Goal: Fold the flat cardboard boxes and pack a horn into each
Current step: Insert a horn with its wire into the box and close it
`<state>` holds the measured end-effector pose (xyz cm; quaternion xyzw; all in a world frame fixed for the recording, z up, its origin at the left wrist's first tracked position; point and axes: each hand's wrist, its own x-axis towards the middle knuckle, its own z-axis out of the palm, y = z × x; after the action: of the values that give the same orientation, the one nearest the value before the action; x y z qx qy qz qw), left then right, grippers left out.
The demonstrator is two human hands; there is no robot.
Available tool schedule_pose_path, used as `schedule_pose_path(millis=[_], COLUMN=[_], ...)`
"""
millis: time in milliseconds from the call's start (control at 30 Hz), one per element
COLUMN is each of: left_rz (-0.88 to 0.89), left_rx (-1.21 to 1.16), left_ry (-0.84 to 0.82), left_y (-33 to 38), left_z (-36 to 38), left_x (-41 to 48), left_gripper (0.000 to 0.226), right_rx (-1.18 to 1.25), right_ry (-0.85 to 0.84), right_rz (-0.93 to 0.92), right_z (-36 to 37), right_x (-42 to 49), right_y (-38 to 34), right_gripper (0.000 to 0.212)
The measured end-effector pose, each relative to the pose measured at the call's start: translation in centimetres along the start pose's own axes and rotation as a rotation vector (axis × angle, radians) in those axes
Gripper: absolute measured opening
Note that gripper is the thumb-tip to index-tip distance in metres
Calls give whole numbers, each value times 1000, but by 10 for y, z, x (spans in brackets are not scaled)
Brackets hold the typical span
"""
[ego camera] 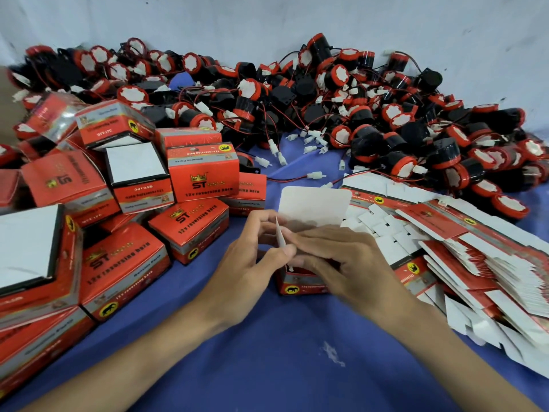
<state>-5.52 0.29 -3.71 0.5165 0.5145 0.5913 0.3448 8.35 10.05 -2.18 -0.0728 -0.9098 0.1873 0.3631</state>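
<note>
Pale wall behind; the desk is covered in blue cloth.

Stock: loose red-and-black horns, with wires and white plugs, are heaped from 11 to 2 o'clock. Packed boxes are stacked at 9 o'clock. Flat cardboard blanks are fanned out at 3 o'clock.

Item in work: one red box stands on the cloth just right of centre, mouth up, with its white lid flap upright at the 12 o'clock side. Whether a horn is inside is hidden by the fingers.

Hands: the left hand pinches the small white side flap between thumb and fingertips. The right hand is not clenched; its fingers lie stretched across the box mouth, pressing down, with the fingertips meeting the left thumb at that flap.

Assessment: the step appears to be tucking the side flaps before the lid is closed.

Handling: the thin card is judged light and springy; it should crease only along its scored lines and will crush if squeezed on the walls. Take each flap near its fold, and steady the box by its lower corners. The glossy print may be slippery. The trailing wire of a horn could foul the lid.
</note>
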Motion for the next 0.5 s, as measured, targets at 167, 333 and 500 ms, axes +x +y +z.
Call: schedule_pose_path(millis=[167,333,500], left_rz=[6,0,21], left_rx=[36,26,50], left_ry=[5,27,23], left_y=[-1,-2,-4], left_z=[0,1,0], left_x=[-1,0,-1], left_gripper=[40,34,36], right_rx=[-191,-307,-306], right_ry=[-46,-269,-467], right_rz=[-14,106,215], right_z=[1,-4,-14], right_x=[-1,5,14], right_y=[-7,-19,-24], right_gripper=[26,37,31])
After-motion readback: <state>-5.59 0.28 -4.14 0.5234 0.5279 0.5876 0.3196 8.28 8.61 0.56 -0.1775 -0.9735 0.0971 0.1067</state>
